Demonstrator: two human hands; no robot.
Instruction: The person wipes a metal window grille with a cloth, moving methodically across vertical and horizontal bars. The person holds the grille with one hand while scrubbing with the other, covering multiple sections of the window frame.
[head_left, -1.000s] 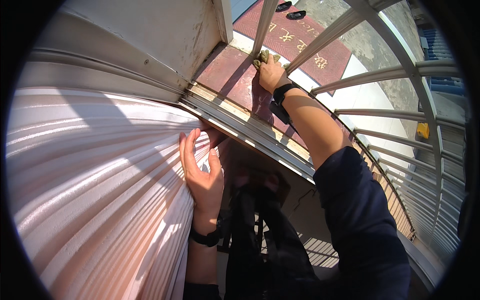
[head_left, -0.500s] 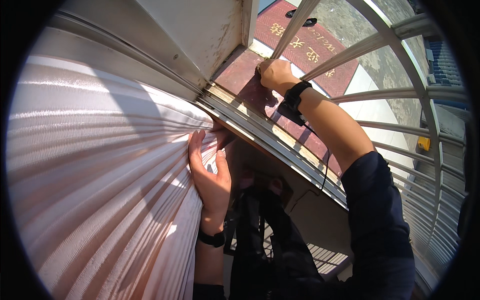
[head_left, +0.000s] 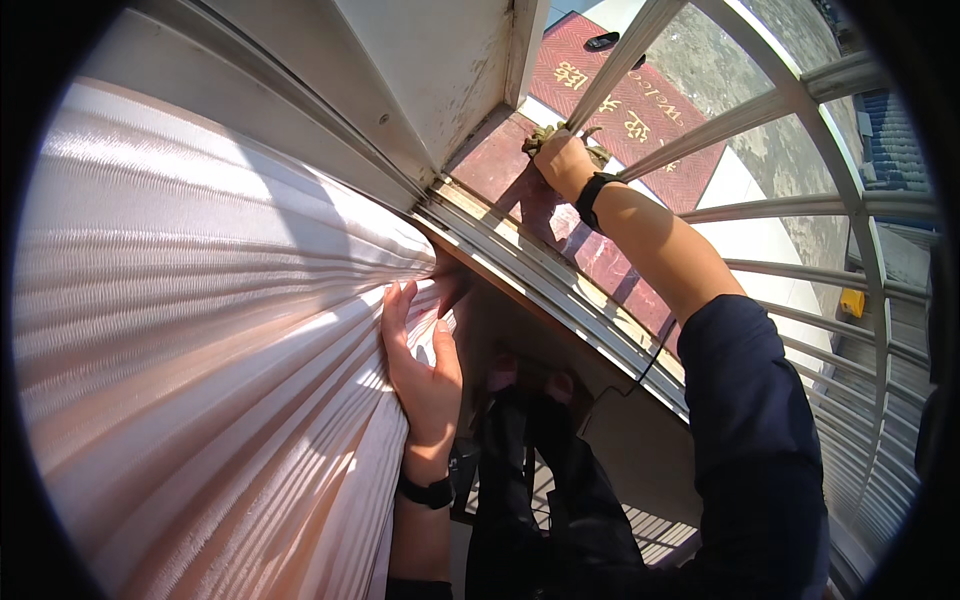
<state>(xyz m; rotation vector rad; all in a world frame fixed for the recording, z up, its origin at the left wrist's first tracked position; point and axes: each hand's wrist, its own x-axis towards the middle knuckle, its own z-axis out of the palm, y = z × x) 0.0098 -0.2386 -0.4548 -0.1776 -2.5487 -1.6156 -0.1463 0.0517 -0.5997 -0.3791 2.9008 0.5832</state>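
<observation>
Fingers [head_left: 548, 152] hidden in rag [head_left: 540, 135], left hand [head_left: 420, 365] against curtain [head_left: 200, 350]

Our left hand [head_left: 425, 370] flat on the curtain [head_left: 200, 350] at left, our right hand [head_left: 560, 160] on a cloth [head_left: 540, 135] on the sill [head_left: 490, 165] beyond the window track [head_left: 540, 285], railing [head_left: 790, 210] at right

Red-tiled sill [head_left: 500, 165] (sunlit): crumpled rag [head_left: 545, 137] on it.
</observation>
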